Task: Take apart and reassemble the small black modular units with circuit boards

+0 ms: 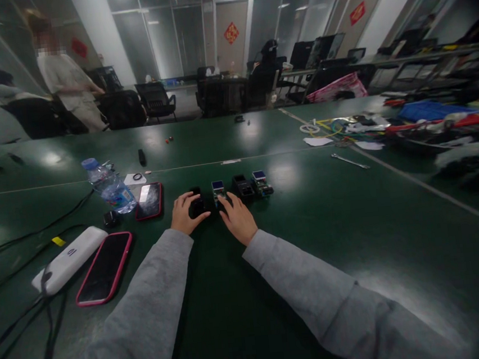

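On the dark green table, my left hand (184, 214) curves around a small black case (196, 201), with thumb and fingers on either side of it. My right hand (240, 218) has its fingertips on the lower part of a small circuit board (217, 186) with a little screen; the thumb is bent in below. Just right of those fingers stands an open black case (242, 186) with hollow compartments. Beside that case is a second circuit board (261, 183), also with a small screen. The undersides of the held pieces are hidden.
Leftward are a red-edged phone (149, 201), a water bottle (111, 186), a white power bank (71, 259), a pink-cased phone (105, 268) and black cables. A wrench (350, 161) and tangled wires (323, 128) lie right. A person (66, 77) stands beyond the table.
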`<state>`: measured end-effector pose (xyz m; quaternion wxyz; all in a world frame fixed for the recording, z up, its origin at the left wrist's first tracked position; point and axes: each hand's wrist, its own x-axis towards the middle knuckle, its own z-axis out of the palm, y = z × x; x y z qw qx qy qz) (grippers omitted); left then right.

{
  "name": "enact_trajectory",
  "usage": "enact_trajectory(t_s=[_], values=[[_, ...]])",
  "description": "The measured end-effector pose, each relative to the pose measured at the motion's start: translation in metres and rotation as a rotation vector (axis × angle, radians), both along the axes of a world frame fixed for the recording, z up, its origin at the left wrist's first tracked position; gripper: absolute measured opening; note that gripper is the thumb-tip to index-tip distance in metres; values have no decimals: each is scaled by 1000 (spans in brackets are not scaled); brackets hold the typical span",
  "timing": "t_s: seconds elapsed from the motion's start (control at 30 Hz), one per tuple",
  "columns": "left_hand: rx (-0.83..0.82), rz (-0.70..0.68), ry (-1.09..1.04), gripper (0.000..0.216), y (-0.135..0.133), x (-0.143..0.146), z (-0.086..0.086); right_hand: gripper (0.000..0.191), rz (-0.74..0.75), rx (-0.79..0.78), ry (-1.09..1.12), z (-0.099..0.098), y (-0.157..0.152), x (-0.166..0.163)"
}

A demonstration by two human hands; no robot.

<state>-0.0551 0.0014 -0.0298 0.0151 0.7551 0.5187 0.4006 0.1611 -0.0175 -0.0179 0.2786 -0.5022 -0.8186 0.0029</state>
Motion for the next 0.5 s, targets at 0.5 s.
enact_trajectory(t_s=[0.5], values=[[7, -64, 87, 60, 21, 1, -7, 47, 26, -52, 1, 0, 4, 0]])
